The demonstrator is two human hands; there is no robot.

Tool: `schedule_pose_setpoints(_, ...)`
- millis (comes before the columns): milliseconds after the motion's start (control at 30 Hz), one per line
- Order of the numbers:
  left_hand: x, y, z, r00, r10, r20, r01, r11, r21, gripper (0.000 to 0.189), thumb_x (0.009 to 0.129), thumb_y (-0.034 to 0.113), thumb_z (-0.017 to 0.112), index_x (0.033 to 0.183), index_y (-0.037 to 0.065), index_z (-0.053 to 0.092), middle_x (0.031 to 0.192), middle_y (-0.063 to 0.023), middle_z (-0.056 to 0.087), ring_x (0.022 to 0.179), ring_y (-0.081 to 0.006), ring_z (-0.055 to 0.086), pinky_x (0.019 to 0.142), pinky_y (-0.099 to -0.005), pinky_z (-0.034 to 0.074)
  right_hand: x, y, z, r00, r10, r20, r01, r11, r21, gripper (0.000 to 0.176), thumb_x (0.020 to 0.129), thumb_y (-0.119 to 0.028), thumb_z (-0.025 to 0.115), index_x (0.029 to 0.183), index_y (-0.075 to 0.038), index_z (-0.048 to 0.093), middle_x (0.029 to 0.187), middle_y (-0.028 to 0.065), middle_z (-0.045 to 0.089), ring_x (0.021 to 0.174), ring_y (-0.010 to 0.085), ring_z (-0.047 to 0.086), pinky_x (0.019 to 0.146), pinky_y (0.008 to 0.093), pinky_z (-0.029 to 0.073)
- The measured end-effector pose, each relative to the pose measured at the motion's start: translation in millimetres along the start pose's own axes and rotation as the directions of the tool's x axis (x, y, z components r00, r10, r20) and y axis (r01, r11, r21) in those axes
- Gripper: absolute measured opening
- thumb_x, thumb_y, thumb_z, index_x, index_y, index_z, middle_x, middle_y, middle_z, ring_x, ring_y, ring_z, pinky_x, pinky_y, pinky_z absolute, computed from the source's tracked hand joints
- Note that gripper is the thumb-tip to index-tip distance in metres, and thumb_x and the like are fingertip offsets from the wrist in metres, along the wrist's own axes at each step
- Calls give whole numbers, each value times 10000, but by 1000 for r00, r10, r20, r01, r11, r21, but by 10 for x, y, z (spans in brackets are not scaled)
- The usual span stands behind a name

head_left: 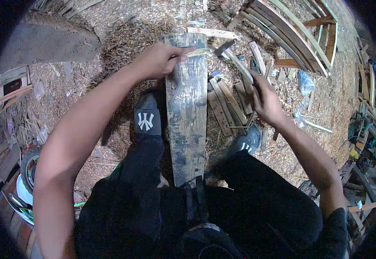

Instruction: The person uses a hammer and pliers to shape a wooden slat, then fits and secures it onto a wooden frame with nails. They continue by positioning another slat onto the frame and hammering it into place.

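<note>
A worn wooden plank (186, 116) runs away from me between my legs. At its far end my left hand (160, 60) pinches a short, pale wood strip (200, 52) that lies across the plank, its free end reaching past the right edge. My right hand (266, 101) is closed around the wooden handle of a hammer (239, 64). The dark hammer head is right at the strip's free end and overlaps it in this view.
Wood chips cover the ground. Right of the plank lie several loose wood pieces (226, 101), with a slatted wooden frame (294, 32) beyond them. A plastic bottle (305, 83) rests farther right. A thick beam (49, 43) juts in from the left, above a wheel (30, 170).
</note>
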State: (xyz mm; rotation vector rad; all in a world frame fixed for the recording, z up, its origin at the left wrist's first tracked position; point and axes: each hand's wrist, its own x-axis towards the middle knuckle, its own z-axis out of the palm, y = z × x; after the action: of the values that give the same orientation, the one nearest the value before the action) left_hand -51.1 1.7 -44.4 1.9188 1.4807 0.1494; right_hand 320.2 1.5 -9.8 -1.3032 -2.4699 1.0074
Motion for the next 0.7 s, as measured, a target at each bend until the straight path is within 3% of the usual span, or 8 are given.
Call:
schedule_pose_setpoints(67, -12, 14, 6, 999, 29, -41, -30, 999, -24, 344, 986, 241, 597, 1309, 304, 697, 844, -218, 713, 762, -382, 702, 794, -488, 555, 36, -112, -34, 989, -129, -78, 128, 991, -28, 577, 932, 49, 553, 1487, -84, 470, 1182, 278, 622, 1101, 475, 616, 974, 480, 508)
schedule_pose_setpoints(167, -22, 18, -6, 990, 103, -100, -101, 995, 20, 311, 973, 232, 600, 1257, 215, 724, 830, -227, 705, 745, -389, 699, 788, -488, 558, 121, -257, -108, 995, -101, -3, 101, 994, 33, 628, 911, 57, 566, 1509, -101, 454, 1110, 251, 611, 1013, 454, 624, 925, 476, 527)
schedule_pose_setpoints(200, -11, -18, 4, 990, 104, -97, -102, 995, 23, 311, 973, 232, 600, 1257, 215, 724, 830, -227, 705, 745, -389, 699, 788, -488, 558, 143, -287, -117, 995, -100, -6, 100, 994, 35, 628, 911, 57, 566, 1509, -101, 454, 1110, 251, 611, 1013, 454, 624, 925, 476, 527)
schedule_pose_setpoints(267, 22, -92, 25, 990, 117, -74, -115, 993, 22, 326, 956, 224, 636, 1273, 243, 709, 815, -250, 668, 703, -414, 665, 673, -470, 517, 188, -327, -130, 990, -132, -50, 131, 991, -29, 671, 887, 70, 579, 1518, -120, 455, 1073, 231, 588, 948, 441, 614, 870, 483, 532)
schedule_pose_setpoints(400, 20, -22, -37, 1000, 27, -7, -27, 1000, 4, 339, 941, 211, 637, 1272, 240, 709, 811, -250, 665, 681, -416, 653, 654, -475, 515, 233, -335, -166, 995, -93, 37, 96, 991, -89, 709, 870, 80, 585, 1529, -145, 453, 1086, 222, 578, 949, 435, 614, 854, 490, 529)
schedule_pose_setpoints(567, 18, -47, -5, 987, 125, -105, -127, 992, -15, 360, 910, 169, 626, 1256, 223, 710, 790, -240, 666, 669, -418, 654, 655, -477, 518, 204, -308, -138, 993, -117, -28, 116, 992, -53, 742, 863, 91, 583, 1540, -180, 447, 1047, 210, 575, 940, 423, 617, 860, 486, 538)
schedule_pose_setpoints(700, 22, -16, -80, 993, 114, -32, -114, 993, 9, 361, 902, 148, 616, 1248, 193, 709, 801, -243, 670, 683, -419, 662, 664, -474, 521, 232, -318, -188, 997, -73, 38, 76, 995, -68, 733, 867, 91, 581, 1537, -174, 451, 1053, 208, 582, 944, 424, 622, 858, 484, 539)
